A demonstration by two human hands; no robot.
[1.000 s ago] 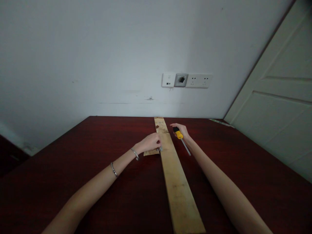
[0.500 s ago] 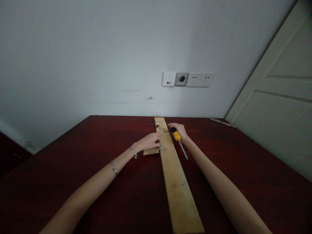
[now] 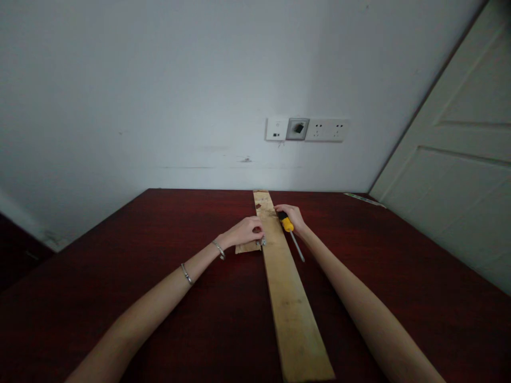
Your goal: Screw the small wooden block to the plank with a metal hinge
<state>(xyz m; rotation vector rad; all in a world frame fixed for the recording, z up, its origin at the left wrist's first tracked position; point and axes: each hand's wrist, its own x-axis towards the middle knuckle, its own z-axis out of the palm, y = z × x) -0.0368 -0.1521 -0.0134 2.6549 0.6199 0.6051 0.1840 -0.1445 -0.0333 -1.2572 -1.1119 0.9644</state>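
A long wooden plank (image 3: 294,303) lies on the dark red table, running from the wall toward me. A shorter piece of wood (image 3: 247,248) juts out from its left edge. Where the two meet sits a small metal piece (image 3: 262,241), too small to name exactly. My left hand (image 3: 249,230) is closed over that spot, fingertips pinched at the metal piece. On the plank's right side, my right hand (image 3: 293,215) is wrapped around the black and yellow handle of a screwdriver (image 3: 288,224). The shaft points down toward me, its tip apart from the plank.
The dark red table (image 3: 191,330) meets a white wall with a row of sockets (image 3: 325,130) above it. A white panelled door (image 3: 459,154) stands on the right. A thin pale strip (image 3: 365,200) lies at the table's far right edge.
My right hand has shifted slightly left and down with the screwdriver, closer to the plank. The left hand stays almost still at the metal piece.
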